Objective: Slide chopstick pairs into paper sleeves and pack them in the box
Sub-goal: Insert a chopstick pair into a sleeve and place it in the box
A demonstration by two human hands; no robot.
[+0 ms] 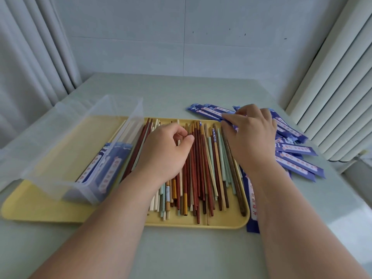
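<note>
Several loose chopsticks point(203, 170) in red-brown, cream, pale green and dark wood lie side by side on a yellow tray point(40, 210). My left hand point(167, 150) rests on them with fingers curled, pinching at chopsticks near their far ends. My right hand point(249, 135) holds a blue paper sleeve point(251, 204) that runs under my wrist along the tray's right edge. A clear plastic box point(66, 141) stands on the tray's left part, with sleeved pairs point(104, 170) inside.
A loose heap of blue paper sleeves point(296, 156) lies on the pale green table to the right of the tray. A white radiator point(338, 83) stands at the far right, curtains at the left, a wall behind the table.
</note>
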